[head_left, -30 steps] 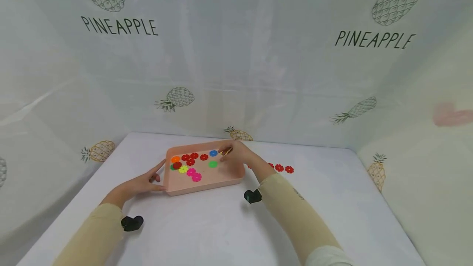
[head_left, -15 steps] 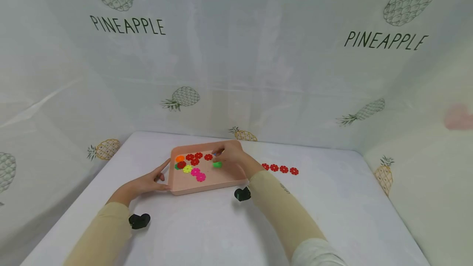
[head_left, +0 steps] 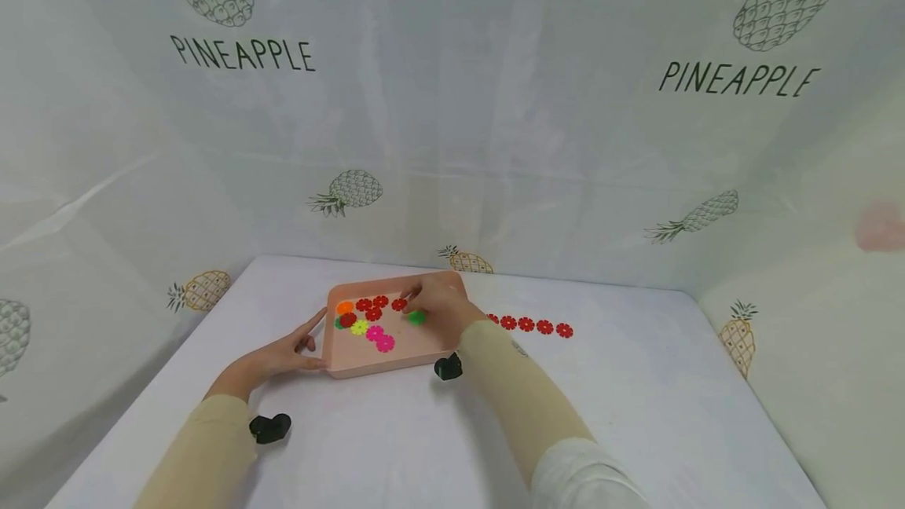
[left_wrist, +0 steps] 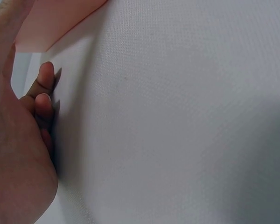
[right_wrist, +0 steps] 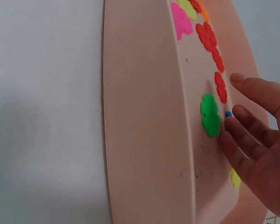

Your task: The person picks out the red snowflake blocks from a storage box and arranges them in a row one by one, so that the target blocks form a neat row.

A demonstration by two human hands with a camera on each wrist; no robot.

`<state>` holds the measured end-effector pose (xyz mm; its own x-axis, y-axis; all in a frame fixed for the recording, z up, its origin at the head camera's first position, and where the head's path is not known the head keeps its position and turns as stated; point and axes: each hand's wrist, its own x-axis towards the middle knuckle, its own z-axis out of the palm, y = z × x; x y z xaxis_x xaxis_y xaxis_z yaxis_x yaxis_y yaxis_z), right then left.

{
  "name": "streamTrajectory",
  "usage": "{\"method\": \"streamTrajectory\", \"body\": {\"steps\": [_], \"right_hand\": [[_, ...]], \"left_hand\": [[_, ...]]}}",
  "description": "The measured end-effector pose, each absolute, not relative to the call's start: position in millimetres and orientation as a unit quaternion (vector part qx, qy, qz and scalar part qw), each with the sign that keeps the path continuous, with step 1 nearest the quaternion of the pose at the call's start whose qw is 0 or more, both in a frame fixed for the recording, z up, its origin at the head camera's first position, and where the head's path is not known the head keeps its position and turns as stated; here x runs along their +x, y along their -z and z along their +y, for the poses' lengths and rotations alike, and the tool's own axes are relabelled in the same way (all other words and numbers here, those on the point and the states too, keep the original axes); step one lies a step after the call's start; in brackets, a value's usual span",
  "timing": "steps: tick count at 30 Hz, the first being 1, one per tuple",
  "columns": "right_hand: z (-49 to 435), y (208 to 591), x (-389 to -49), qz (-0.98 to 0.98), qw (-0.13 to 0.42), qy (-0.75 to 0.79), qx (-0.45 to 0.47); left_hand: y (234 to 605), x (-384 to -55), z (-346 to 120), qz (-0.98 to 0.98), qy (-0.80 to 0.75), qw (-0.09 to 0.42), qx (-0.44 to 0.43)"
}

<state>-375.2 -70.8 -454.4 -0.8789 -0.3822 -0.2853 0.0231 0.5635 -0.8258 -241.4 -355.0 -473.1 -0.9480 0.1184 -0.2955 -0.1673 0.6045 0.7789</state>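
A shallow pink tray point(head_left: 417, 341) holds several flower-shaped plastic pieces. My left hand point(head_left: 283, 353) rests at the tray's left side, index finger and thumb spread against its wall, the other fingers bent. Over the tray's right half reaches my right hand point(head_left: 437, 298), fingertips close by a red flower piece point(head_left: 399, 305). In the right wrist view its fingers are loosely bent and apart, with nothing seen between them. Below them are a green piece point(right_wrist: 210, 115), a mostly hidden blue piece point(right_wrist: 228, 114) and a yellow piece point(right_wrist: 235, 178).
To the tray's right, a row of several red flower pieces point(head_left: 526, 324) lies on the white table point(head_left: 636, 415). Orange point(head_left: 345, 308), yellow point(head_left: 359, 327) and pink pieces point(head_left: 385, 343) lie in the tray's left part. A pineapple-print curtain point(head_left: 495, 140) hangs behind.
My right hand has shifted left within the tray, passing over the blue piece towards the red one. More of the red row on the table shows. The left hand stays at the tray.
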Motion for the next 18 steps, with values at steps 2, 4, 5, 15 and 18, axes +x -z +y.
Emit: {"method": "streamTrajectory", "body": {"steps": [2, 4, 5, 15, 18], "right_hand": [[-72, 456, -375, 0.853, 0.222, 0.457, -0.116], [-73, 458, -376, 0.85, 0.223, 0.461, -0.128], [-73, 458, -377, 0.848, 0.223, 0.462, -0.133], [-83, 467, -381, 0.846, 0.211, 0.471, -0.139], [-86, 469, -384, 0.849, 0.204, 0.47, -0.131]], "left_hand": [[473, -241, -355, 0.883, -0.442, 0.159, -0.012], [473, -241, -355, 0.883, -0.442, 0.16, -0.013], [473, -241, -354, 0.883, -0.442, 0.16, -0.013], [476, -241, -355, 0.886, -0.436, 0.156, -0.018], [476, -242, -356, 0.887, -0.433, 0.157, -0.018]]}}
